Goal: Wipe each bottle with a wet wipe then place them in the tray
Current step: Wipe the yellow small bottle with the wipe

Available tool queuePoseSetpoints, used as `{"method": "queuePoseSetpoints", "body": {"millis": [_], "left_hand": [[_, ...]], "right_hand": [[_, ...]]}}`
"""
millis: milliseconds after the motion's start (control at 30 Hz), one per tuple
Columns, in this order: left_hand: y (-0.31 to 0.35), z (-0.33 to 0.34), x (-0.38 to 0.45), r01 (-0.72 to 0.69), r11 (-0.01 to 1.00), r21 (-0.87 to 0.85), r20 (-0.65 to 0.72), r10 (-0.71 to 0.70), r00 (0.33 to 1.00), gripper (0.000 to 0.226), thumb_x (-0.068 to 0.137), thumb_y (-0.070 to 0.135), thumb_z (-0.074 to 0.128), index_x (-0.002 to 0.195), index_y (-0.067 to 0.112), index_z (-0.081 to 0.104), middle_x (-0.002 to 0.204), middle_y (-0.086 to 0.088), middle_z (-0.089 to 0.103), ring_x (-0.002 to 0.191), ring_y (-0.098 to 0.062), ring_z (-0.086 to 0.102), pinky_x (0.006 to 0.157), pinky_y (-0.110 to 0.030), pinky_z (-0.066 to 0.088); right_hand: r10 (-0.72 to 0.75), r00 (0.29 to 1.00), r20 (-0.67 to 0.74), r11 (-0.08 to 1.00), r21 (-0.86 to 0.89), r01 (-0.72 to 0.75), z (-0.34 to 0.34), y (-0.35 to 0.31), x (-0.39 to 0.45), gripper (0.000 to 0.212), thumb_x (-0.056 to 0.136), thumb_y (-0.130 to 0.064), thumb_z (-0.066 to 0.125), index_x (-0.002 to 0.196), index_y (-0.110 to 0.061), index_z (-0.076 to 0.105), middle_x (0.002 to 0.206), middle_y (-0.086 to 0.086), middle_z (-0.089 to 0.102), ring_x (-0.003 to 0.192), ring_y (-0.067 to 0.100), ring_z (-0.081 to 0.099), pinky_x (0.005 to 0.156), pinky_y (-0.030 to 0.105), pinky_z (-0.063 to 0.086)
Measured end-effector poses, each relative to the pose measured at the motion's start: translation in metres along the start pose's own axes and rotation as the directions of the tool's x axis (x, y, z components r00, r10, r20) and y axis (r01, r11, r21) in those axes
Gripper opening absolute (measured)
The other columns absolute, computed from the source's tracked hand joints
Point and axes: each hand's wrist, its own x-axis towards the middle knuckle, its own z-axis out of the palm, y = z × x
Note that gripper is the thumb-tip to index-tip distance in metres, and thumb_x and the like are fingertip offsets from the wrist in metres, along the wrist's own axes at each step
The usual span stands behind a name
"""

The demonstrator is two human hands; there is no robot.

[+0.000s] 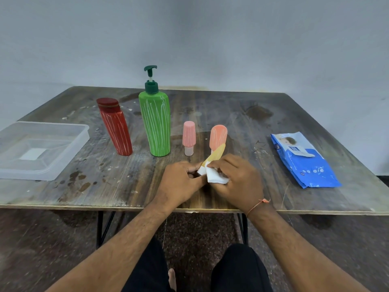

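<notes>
The left hand [181, 180] grips the lower end of the orange-and-yellow bottle [216, 144], held tilted over the wooden table [231, 114]. The right hand [235, 178] pinches a white wet wipe [215, 177] against it. The clear plastic tray [69, 148] sits at far left.

— what are the hands doing?
— both forearms are reaching forward, meeting at the middle. the left hand [181, 180] is curling its fingers round something small.
— and the right?
— the right hand [235, 180] is pinching a white wad with curled fingers (a thin thread is circling that wrist), knuckles facing up.
</notes>
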Motion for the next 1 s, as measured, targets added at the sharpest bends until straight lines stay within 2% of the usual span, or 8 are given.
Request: {"method": "queuePoseSetpoints", "body": {"millis": [133,233,400,567,700,800,900,1000], "left_hand": [[0.001,-0.001,0.0,0.002,1.0,-0.025,-0.005,-0.002,1.0,0.038,0.085,0.036,0.085,0.121,0.042,0.075,0.071,0.017,0.062,0.065,0.003,0.058,0.061,-0.012,0.04],[0.0,-0.001,0.0,0.004,0.999,-0.033,-0.002,-0.004,1.0,0.036,0.086,0.039,0.083,0.12,0.046,0.075,0.068,0.016,0.061,0.062,0.0,0.055,0.059,-0.015,0.041],[-0.002,-0.002,0.0,0.007,0.998,-0.067,0.041,-0.004,0.999,0.032,0.09,0.026,0.08,0.12,0.036,0.079,0.057,0.03,0.057,0.053,0.005,0.049,0.055,-0.01,0.035],[-0.001,-0.004,0.0,0.034,0.989,-0.142,0.111,-0.018,0.994,0.019,0.095,0.028,0.077,0.113,0.029,0.082,0.055,0.03,0.061,0.05,0.011,0.05,0.054,-0.007,0.033],[-0.007,-0.003,0.002,0.103,0.981,-0.164,0.163,-0.076,0.984,0.011,0.095,0.03,0.074,0.101,0.033,0.083,0.066,0.018,0.072,0.055,0.0,0.057,0.058,-0.023,0.046],[-0.008,-0.004,0.005,0.152,0.97,-0.191,0.201,-0.113,0.973,0.014,0.096,0.039,0.071,0.102,0.032,0.081,0.082,0.006,0.08,0.077,-0.023,0.076,0.081,-0.048,0.063],[-0.008,-0.005,0.006,0.167,0.964,-0.206,0.214,-0.122,0.969,0.013,0.101,0.031,0.068,0.106,0.027,0.08,0.087,0.004,0.081,0.083,-0.015,0.078,0.089,-0.048,0.063],[-0.01,-0.005,0.007,0.172,0.963,-0.206,0.235,-0.122,0.964,0.013,0.103,0.028,0.066,0.107,0.025,0.078,0.089,0.002,0.081,0.084,-0.014,0.078,0.09,-0.046,0.063]], "right_hand": [[0.076,0.994,-0.082,0.996,-0.036,-0.079,0.002,0.002,0.002,0.022,0.09,-0.029,0.078,0.107,-0.016,0.08,0.099,0.0,0.074,0.084,0.021,0.069,0.068,0.033,0.056],[0.045,0.996,-0.075,0.999,-0.013,-0.046,0.002,0.002,0.002,0.023,0.088,-0.02,0.079,0.111,-0.017,0.082,0.101,0.001,0.074,0.086,0.022,0.07,0.069,0.036,0.057],[0.043,0.999,-0.026,0.999,0.021,-0.043,0.002,0.001,0.0,0.022,0.091,-0.031,0.076,0.108,-0.017,0.081,0.1,-0.001,0.076,0.085,0.02,0.07,0.067,0.036,0.057],[0.084,0.993,-0.081,0.996,-0.026,-0.086,0.004,0.002,0.001,0.023,0.089,-0.02,0.081,0.113,-0.019,0.081,0.103,-0.001,0.075,0.088,0.02,0.071,0.068,0.032,0.055],[0.019,1.0,-0.008,1.0,0.012,-0.019,0.001,0.002,-0.001,0.025,0.09,-0.025,0.08,0.114,-0.019,0.081,0.107,-0.002,0.075,0.091,0.018,0.069,0.07,0.029,0.055],[0.06,0.997,-0.047,0.998,0.01,-0.059,0.001,0.002,0.0,0.022,0.092,-0.03,0.075,0.11,-0.019,0.081,0.103,-0.002,0.076,0.087,0.018,0.07,0.068,0.032,0.057],[0.087,0.991,-0.102,0.996,-0.021,-0.09,0.003,0.003,0.001,0.023,0.09,-0.02,0.078,0.112,-0.019,0.081,0.105,-0.001,0.076,0.091,0.018,0.072,0.07,0.03,0.056],[0.045,0.997,-0.06,0.999,0.021,-0.044,0.003,0.004,0.0,0.024,0.091,-0.018,0.078,0.115,-0.019,0.081,0.108,-0.002,0.076,0.094,0.017,0.071,0.071,0.029,0.056]]}}
